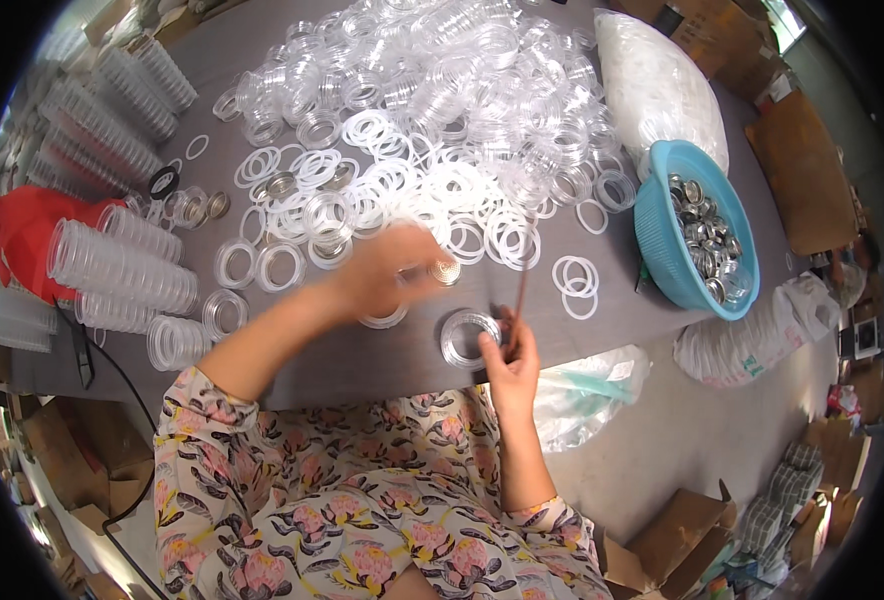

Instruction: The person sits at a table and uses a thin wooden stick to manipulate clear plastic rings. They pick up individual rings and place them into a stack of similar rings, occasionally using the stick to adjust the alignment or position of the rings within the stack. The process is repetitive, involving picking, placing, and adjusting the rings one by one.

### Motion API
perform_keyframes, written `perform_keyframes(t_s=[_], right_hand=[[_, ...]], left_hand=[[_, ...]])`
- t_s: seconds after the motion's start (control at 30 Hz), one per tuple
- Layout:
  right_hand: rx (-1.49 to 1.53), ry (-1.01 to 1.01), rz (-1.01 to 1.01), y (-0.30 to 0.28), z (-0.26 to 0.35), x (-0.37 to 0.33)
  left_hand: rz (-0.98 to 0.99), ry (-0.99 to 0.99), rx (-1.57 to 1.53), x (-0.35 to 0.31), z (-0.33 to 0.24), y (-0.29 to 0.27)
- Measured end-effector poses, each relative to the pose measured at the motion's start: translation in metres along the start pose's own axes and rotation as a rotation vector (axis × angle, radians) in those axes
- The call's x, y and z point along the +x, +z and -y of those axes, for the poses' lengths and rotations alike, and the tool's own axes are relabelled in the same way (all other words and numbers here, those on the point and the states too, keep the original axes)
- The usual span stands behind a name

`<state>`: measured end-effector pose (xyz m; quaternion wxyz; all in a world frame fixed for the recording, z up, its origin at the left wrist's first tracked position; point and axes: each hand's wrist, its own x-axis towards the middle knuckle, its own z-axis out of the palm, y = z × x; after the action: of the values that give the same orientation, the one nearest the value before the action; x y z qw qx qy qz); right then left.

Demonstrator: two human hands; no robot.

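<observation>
My left hand point(402, 268) is smeared by motion over the near middle of the table. A small round metal disc point(446, 272) shows at its fingertips; whether the fingers hold it cannot be made out. Partly under this hand lies a clear ring point(386, 320). Closer to the table's front edge, my right hand point(512, 358) is closed around a thin brown stick point(522, 290) that points up and away. Its thumb rests on the rim of a clear plastic ring-shaped lid point(452, 343). Just beyond the hands spreads a pile of flat white rings point(507, 240).
Clear plastic rings point(382, 60) are heaped at the back. Stacked clear cups point(127, 270) and a red bag point(27, 235) stand at left. At right are a blue basket point(652, 225) of metal discs and a full plastic bag point(657, 85). Cardboard boxes point(677, 530) sit on the floor.
</observation>
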<state>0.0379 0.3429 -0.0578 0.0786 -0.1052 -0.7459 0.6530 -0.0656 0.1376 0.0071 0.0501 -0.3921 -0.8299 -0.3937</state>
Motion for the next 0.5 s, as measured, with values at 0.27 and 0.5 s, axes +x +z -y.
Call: perform_keyframes(t_s=[0.27, 0.5], right_hand=[[-0.160, -0.025, 0.035, 0.006, -0.001, 0.005], [-0.062, 0.107, 0.017, 0.003, 0.001, 0.008]], left_hand=[[-0.201, -0.771, 0.772, 0.008, 0.154, -0.084], [-0.439, -0.342, 0.808, 0.016, 0.102, -0.074]])
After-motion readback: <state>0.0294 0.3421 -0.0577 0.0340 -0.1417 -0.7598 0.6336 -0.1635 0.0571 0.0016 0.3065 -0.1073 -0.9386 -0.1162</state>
